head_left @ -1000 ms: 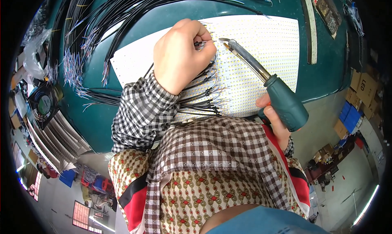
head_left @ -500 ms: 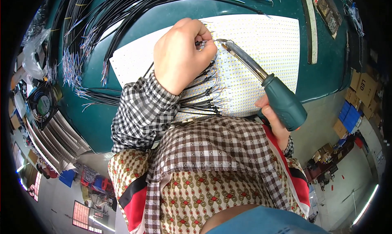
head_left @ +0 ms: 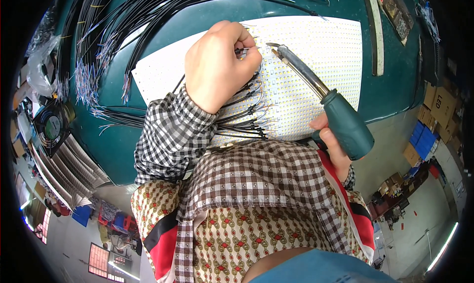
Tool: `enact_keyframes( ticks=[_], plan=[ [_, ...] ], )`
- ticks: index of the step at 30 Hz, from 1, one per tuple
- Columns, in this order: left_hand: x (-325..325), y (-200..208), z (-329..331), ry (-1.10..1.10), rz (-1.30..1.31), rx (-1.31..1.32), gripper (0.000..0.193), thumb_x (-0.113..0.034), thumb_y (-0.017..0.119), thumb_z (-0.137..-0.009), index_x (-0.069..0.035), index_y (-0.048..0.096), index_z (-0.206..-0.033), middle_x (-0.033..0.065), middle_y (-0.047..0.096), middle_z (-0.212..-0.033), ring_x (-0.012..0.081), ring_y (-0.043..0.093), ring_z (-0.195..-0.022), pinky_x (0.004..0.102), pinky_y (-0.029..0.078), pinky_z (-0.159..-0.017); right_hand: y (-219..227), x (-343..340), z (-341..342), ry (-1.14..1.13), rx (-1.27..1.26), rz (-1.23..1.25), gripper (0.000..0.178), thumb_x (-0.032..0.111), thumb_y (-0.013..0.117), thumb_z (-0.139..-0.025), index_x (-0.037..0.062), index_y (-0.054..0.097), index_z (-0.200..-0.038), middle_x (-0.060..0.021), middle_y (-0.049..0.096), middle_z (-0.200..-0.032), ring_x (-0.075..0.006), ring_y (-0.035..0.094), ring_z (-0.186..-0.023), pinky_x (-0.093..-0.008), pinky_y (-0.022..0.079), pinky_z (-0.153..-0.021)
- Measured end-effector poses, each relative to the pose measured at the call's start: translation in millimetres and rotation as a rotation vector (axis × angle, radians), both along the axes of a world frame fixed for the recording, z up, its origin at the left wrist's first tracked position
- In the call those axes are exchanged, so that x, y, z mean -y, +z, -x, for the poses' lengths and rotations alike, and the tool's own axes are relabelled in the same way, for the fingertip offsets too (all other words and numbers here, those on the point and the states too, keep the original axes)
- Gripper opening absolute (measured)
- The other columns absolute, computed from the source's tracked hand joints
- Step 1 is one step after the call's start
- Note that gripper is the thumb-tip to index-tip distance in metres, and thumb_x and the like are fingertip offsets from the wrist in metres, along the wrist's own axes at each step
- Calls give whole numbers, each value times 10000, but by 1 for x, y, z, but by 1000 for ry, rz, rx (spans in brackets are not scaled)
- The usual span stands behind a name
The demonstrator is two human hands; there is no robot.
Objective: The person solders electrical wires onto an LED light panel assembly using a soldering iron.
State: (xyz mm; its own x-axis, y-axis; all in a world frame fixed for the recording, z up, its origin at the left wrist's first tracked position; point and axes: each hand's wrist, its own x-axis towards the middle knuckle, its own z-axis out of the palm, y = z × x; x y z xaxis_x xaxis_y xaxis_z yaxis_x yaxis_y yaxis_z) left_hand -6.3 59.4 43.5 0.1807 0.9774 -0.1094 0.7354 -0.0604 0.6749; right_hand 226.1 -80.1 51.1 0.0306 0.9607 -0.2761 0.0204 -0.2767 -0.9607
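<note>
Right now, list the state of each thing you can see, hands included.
Left hand: closed, fingers pinching a cable
Right hand: closed around the iron's handle
Iron: tilted, tip just right of the left hand; contact unclear
Board: lying on the table, partly covered by cables
Cable bundles: ends splayed
Fan: spinning or not, cannot tell
Plastic bag: crumpled
Tube light: lit
</note>
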Motion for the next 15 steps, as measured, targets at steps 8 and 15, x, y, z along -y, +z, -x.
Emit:
enact_keyframes(
  ticks=[8, 15],
  plan=[
    [-1, 1, 1, 2, 2, 6, 100, -165, 678, -731, -70, 651, -753, 76, 640, -775, 269, 639, -683, 375, 502, -616, 3, -1, 0, -16, -15, -7, 242, -23, 769, -782, -45, 677, -1005, -113, 719, -861, -185, 702, -812, -323, 575, -753],
    [13, 10, 8, -76, -304, -44, 171, -158, 722, -798, -49, 626, -888, 113, 645, -841, 296, 644, -731, 380, 509, -637, 5, -3, -1, 12, -8, 6, 207, 69, 683, -852, -48, 636, -1016, -126, 669, -901, -218, 656, -843, -357, 543, -789]
  ],
)
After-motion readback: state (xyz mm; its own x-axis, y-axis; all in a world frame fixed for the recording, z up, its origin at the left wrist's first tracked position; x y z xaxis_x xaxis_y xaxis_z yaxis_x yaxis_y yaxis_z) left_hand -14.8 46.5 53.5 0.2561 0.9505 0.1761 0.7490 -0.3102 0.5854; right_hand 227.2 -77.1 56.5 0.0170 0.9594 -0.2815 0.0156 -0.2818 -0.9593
